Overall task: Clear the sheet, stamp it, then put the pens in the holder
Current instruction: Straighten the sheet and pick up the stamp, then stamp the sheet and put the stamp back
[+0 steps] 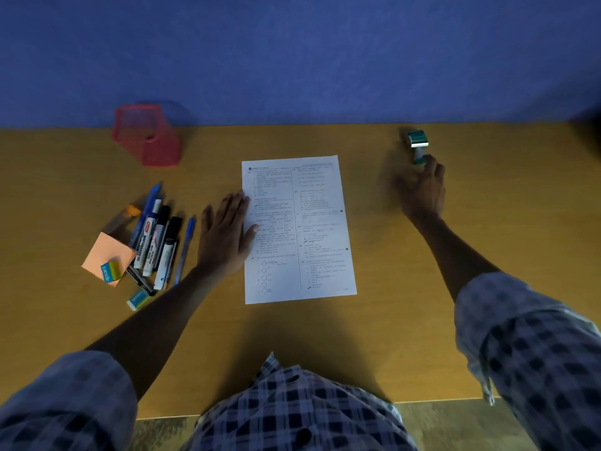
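Yellow-brown wood of the bench (374, 320) carries a printed sheet (299, 229) at its middle. The left hand (224, 236) lies flat, fingers straight, over the sheet's left edge. The right hand (422, 190) reaches toward the far right edge, fingertips at a green stamp (418, 146); its grip is too blurred to tell. Pens (156, 242) lie heaped near the left edge, a red holder (146, 135) beyond them.

Single head-worn wide-angle view; it is looking forward and steeply down from above the near edge of the desk (374, 336); it is facing the blue wall (292, 53) behind the far edge; it is sitting close, taking in the wearer's own sleeves; straight lines are bowing toward the frame corners.
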